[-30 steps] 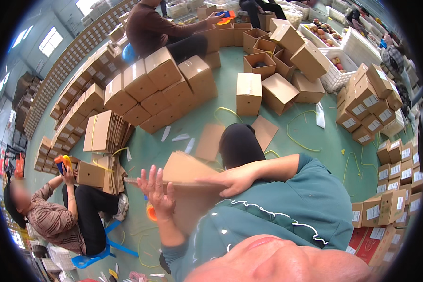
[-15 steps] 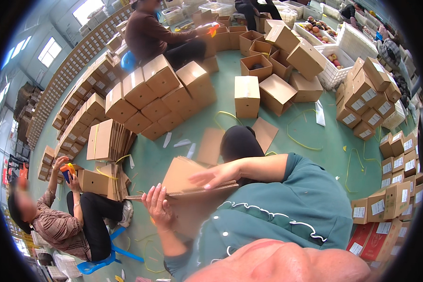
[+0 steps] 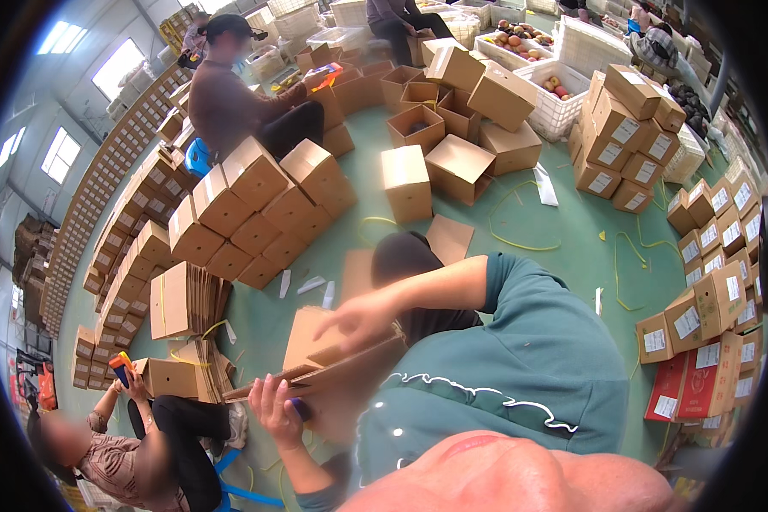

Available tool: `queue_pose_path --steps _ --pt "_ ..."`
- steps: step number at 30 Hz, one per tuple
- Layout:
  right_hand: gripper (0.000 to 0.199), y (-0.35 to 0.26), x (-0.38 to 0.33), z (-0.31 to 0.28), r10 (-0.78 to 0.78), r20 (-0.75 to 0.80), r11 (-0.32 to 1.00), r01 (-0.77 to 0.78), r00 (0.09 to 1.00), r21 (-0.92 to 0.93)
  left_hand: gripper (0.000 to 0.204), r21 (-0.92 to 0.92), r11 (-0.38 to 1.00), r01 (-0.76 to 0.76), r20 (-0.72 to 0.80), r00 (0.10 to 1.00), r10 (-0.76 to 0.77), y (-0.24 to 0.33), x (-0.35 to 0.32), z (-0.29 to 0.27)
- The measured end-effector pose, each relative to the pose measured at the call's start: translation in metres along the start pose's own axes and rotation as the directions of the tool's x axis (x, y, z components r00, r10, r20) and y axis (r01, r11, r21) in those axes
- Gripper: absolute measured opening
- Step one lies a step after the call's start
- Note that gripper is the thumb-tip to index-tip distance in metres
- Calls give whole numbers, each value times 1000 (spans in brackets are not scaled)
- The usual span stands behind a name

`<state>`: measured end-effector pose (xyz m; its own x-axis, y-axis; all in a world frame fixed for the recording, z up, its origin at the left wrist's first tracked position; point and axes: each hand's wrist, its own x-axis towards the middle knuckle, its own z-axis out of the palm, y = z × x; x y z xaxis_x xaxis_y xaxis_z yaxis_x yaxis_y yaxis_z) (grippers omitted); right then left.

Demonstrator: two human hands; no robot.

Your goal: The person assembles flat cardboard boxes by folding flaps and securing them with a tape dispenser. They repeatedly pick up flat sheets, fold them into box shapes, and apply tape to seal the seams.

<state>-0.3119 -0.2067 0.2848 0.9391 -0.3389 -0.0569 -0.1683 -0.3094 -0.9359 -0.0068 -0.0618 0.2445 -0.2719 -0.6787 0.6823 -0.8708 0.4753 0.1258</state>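
A brown cardboard box [image 3: 350, 391], mostly folded flat, lies tilted in front of my body, its flaps slightly apart along the upper edge. My left hand [image 3: 275, 413] grips its left end, fingers up against the edge. Over the flaps is my right hand [image 3: 356, 321], somewhat blurred, its index finger stretched out and no object held; whether it touches the cardboard I cannot tell. Beside my left hand shows a small dark blue round thing [image 3: 301, 410], partly hidden. My dark-clothed knee [image 3: 410, 260] rises behind the box.
Flattened cartons [image 3: 183, 299] stand bundled at the left, near a seated co-worker [image 3: 136, 461] holding an orange-and-blue tape dispenser [image 3: 121, 367]. Closed boxes [image 3: 256, 205] are stacked ahead; open boxes [image 3: 416, 128] and fruit crates [image 3: 555, 94] stand farther back. Yellow straps [image 3: 520, 243] lie on the green floor.
My right hand has gone from lying flat on the cardboard to pointing a finger over it. The flaps have spread apart. The dark blue thing has come into sight. The whole view has shifted.
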Motion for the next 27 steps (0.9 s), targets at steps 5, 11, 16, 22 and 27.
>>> queue_pose_path --steps 5,11,16,22,27 --pt "66 -26 -3 -3 103 17 977 -98 995 -190 31 -15 1000 13 28 1000 -13 8 6 -14" --pt "67 -40 -2 -12 -46 -119 915 -6 992 -404 27 -75 996 -37 -174 984 24 4 39 -16" --pt "41 -31 29 -35 78 -362 990 -116 929 -84 22 -318 941 -118 -66 993 102 47 44 -42" --pt "24 -14 55 -3 48 -313 965 -125 948 -232 30 -340 940 -10 94 995 44 41 27 -26" --pt "19 -24 67 49 -168 -2 956 162 986 -243 38 -158 986 55 396 918 13 46 -23 25"
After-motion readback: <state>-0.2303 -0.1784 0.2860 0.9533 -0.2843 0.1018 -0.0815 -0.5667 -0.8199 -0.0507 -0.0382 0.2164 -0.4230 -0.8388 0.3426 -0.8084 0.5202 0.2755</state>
